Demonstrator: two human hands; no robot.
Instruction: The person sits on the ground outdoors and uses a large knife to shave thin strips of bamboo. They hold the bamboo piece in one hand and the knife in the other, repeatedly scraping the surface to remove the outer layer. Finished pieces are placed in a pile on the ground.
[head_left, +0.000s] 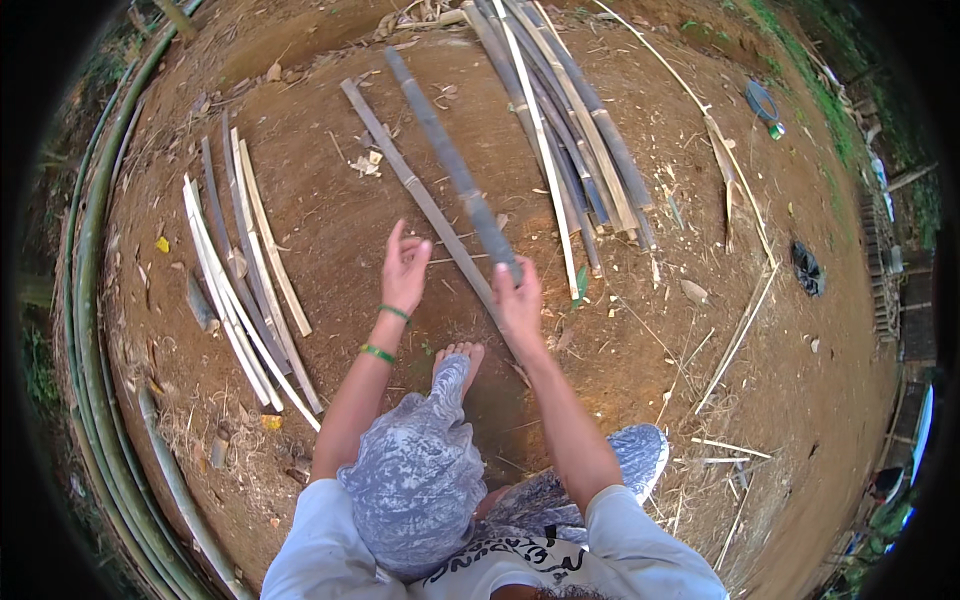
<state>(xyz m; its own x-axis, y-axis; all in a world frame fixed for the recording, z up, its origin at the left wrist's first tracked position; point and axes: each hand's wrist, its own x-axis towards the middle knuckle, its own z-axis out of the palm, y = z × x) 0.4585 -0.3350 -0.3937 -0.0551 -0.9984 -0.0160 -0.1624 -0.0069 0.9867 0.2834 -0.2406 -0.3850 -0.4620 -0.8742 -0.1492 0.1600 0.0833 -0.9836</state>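
right hand gripping bamboo pole, left hand open

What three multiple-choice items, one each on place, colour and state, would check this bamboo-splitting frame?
1. Where does the big pile of split bamboo strips lie?
A. ahead and to the right of the hands
B. behind the person
C. on the person's lap

2. What colour are the two bands on the left forearm?
A. red
B. green
C. white

3. How does the right hand stand to the dark bamboo pole?
A. far from it
B. flat on the ground beside it
C. gripping its near end

Answers: 1 A, the pile fans out at upper right on the bare earth; 2 B, both bands show bright green; 3 C, the fingers close round the pole's end, while the left hand is open, empty, beside a flat grey bamboo strip.
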